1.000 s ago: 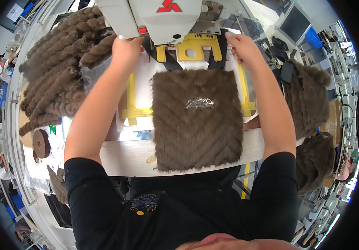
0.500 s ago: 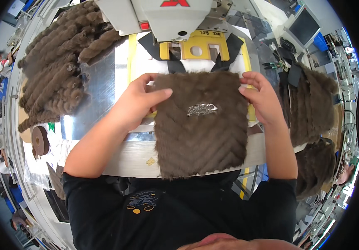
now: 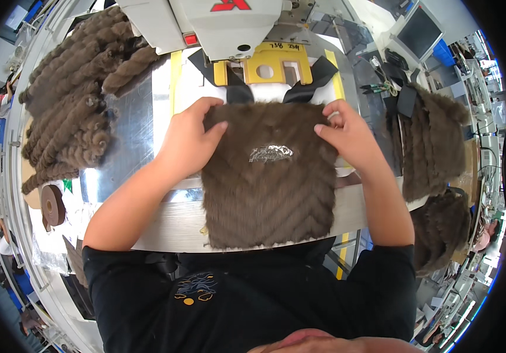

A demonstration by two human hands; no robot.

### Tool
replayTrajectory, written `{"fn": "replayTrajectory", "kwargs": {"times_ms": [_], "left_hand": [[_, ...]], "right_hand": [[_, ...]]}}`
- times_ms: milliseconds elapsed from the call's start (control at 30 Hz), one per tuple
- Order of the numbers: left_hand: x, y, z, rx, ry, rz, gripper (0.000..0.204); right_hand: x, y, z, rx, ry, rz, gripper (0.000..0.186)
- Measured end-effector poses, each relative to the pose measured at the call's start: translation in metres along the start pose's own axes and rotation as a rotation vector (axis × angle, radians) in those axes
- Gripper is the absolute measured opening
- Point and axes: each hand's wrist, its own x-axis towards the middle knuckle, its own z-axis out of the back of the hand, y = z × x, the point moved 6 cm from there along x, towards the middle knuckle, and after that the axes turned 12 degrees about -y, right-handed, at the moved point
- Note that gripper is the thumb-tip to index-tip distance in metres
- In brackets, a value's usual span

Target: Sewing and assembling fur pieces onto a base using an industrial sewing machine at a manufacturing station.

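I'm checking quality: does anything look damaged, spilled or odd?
I see no tear or spill. One thing stands out: a crinkled, shiny patch above the middle of the brown fur panel, glinting where the rest looks dull.

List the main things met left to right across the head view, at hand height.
Heaped ridged brown fur strips, person's left hand, squarish flat brown fur panel, person's right hand, stacked flat brown fur pieces.

ahead of fur panel (image 3: 269,197): machine head (image 3: 223,29) blocks; left: metal tabletop (image 3: 132,138) passable
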Motion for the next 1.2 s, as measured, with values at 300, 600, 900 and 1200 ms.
{"fn": "replayTrajectory", "kwargs": {"times_ms": [300,600,900,1200], "left_hand": [[0.001,-0.001,-0.003,0.019,-0.069,-0.029,0.042],[-0.003,0.004,0.000,-0.020,-0.068,-0.122,0.022],[-0.003,0.000,0.000,0.041,-0.096,-0.128,0.026],[-0.008,0.000,0.004,0.042,-0.092,-0.047,0.035]], "right_hand": [[0.101,0.005,0.029,0.513,-0.015,-0.049,0.034],[0.140,0.033,0.021,0.351,-0.032,0.170,0.038],[0.009,-0.006,0.010,0.563,0.007,-0.147,0.037],[-0.014,-0.010,-0.008,0.265,0.036,-0.071,0.026]]}}
